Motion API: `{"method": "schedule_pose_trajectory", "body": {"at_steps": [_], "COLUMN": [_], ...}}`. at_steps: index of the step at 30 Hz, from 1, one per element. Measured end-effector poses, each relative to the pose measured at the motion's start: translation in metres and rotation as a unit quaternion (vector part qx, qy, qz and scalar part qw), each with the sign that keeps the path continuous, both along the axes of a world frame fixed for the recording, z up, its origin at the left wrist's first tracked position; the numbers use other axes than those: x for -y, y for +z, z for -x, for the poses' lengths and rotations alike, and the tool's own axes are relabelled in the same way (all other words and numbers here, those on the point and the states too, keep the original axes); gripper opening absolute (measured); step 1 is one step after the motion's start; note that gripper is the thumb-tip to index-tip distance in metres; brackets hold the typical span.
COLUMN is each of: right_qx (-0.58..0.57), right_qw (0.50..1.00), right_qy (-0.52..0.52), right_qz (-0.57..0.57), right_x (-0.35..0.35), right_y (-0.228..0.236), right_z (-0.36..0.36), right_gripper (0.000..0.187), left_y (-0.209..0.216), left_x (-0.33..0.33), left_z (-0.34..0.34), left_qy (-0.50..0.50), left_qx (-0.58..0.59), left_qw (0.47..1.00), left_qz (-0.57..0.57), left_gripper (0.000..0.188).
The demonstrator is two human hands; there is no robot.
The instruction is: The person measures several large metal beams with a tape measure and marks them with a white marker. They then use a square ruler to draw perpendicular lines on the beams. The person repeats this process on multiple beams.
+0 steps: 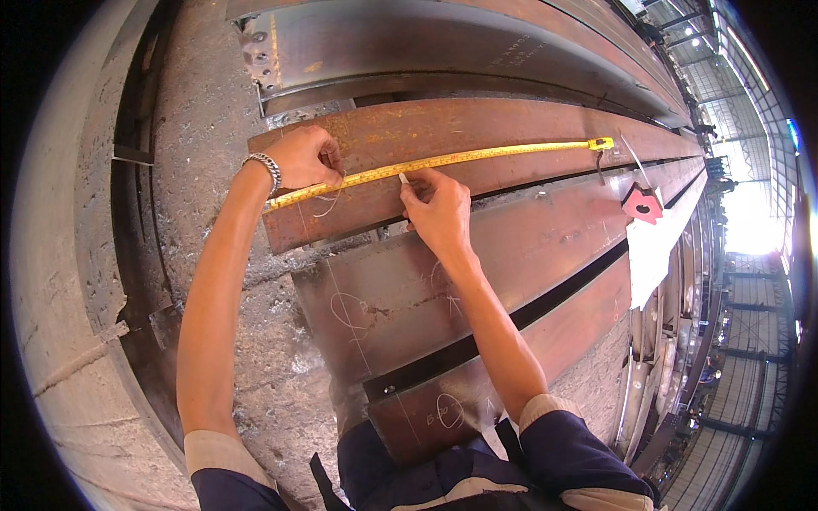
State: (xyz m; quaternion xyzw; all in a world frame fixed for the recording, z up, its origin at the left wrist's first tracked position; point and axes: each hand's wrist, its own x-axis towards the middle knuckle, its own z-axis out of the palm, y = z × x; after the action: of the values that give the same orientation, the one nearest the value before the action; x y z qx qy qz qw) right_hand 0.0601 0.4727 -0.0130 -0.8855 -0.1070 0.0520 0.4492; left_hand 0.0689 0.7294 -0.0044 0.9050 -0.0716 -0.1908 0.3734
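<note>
A yellow tape measure blade [477, 155] lies stretched along a rusty brown steel beam [460, 115], with its yellow case [601, 143] at the far right end. My left hand [302, 159], a chain bracelet on its wrist, is closed near the beam's left end, fingertips on the blade. My right hand [441, 209] pinches a small white chalk stick [404, 178], its tip at the blade's near edge. A curved chalk mark [328, 207] shows on the beam beside my left hand. The fingers of my left hand are partly hidden.
Nearer to me lie two more steel beams [511, 223], chalk-marked, with dark gaps between them. A red piece with a hole [641, 204] and a white sheet [649, 255] rest at right. A large grey beam [400, 43] lies beyond; rough concrete floor [200, 111] is at left.
</note>
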Motion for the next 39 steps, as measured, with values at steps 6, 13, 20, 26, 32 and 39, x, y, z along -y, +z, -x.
{"method": "schedule_pose_trajectory", "body": {"at_steps": [6,13,20,26,32,39], "right_qx": [0.039,0.07,0.067,0.07,0.079,0.075], "right_qw": [0.999,0.998,0.998,0.997,0.997,0.997], "right_qy": [-0.007,-0.004,0.003,0.003,0.009,0.014], "right_qz": [0.005,0.005,0.009,0.01,0.013,0.03], "right_x": [-0.002,-0.002,-0.001,-0.002,-0.001,-0.001], "right_y": [-0.008,-0.012,-0.009,-0.01,-0.01,-0.009], "right_z": [-0.001,0.0,0.001,0.001,0.001,-0.001], "right_gripper": [0.019,0.017,0.016,0.016,0.017,0.017], "left_y": [0.001,0.0,-0.002,-0.003,-0.002,-0.002], "left_x": [0.001,0.0,0.0,-0.001,0.0,0.0], "left_z": [0.001,0.002,0.001,0.001,0.001,0.001], "left_qy": [0.007,0.009,0.011,0.004,0.005,0.001], "left_qx": [-0.006,0.0,-0.001,0.007,0.001,-0.004], "left_qw": [1.0,1.0,1.0,1.0,1.0,1.0], "left_qz": [0.0,0.003,0.007,0.007,0.009,0.001], "left_gripper": [0.021,0.021,0.021,0.021,0.021,0.02]}}
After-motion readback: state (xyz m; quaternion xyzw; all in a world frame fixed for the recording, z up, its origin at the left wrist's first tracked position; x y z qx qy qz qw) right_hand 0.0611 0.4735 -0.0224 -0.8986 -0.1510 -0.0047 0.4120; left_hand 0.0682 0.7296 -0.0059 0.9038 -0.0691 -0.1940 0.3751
